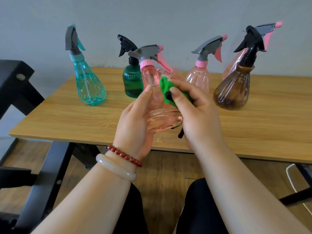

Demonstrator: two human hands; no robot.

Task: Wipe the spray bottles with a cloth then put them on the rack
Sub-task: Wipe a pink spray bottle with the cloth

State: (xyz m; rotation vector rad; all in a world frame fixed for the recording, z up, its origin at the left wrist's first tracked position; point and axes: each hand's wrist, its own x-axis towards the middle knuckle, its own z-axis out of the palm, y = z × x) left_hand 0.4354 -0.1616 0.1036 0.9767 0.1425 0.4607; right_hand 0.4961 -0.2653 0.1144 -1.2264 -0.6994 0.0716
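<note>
My left hand [135,122] grips a clear pink spray bottle [152,76] with a grey and pink trigger head, held upright above the table's front edge. Against the bottle's right side my right hand [195,112] presses a green cloth [167,86] with a black edge, fingers curled round it. Behind them on the wooden table [84,122] stand a teal bottle [88,86], a dark green bottle [132,81], a second pink bottle [200,78], a brown bottle [233,92] and, partly hidden behind the brown one, a third pink bottle [268,34].
A black metal rack [15,85] stands at the left, beside the table. A grey wall runs close behind the bottles. A white cable [293,186] lies on the wooden floor at the right. My knees sit under the table's front edge.
</note>
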